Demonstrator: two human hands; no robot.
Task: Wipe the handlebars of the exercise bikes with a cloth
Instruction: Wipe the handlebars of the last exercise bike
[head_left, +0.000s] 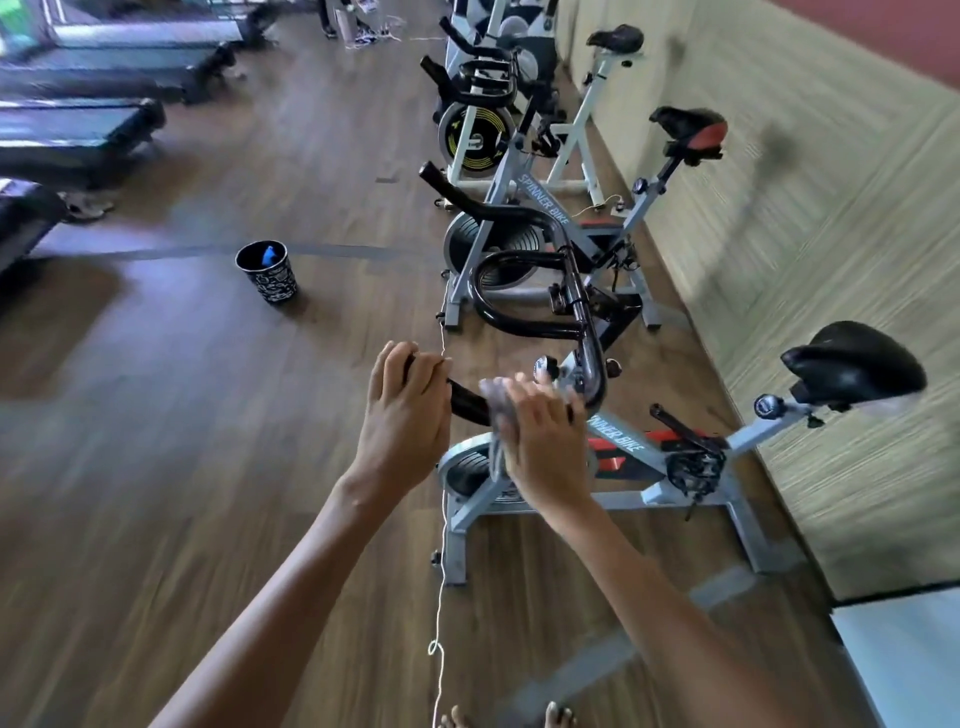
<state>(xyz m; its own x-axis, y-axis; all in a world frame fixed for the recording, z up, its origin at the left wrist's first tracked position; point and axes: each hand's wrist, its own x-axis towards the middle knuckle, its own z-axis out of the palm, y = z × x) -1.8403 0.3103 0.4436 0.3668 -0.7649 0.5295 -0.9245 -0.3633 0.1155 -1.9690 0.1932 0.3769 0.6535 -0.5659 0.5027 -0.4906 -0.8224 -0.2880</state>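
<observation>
The nearest grey exercise bike (623, 447) stands in front of me with black handlebars (524, 317). My left hand (405, 415) grips the near tip of the handlebar's left arm. My right hand (545, 441) holds a grey cloth (496, 410) wrapped round the same bar, just right of my left hand; part of the cloth hangs down below my fingers. The bar section between my hands (467, 400) shows black. Further bikes with black handlebars (488, 83) line up behind it along the wall.
A dark patterned bucket (267, 273) with something blue inside stands on the wooden floor to the left. Treadmills (78, 130) fill the far left. A thin white string (440, 597) runs along the floor by the bike's front. The wall (831, 260) lies to the right.
</observation>
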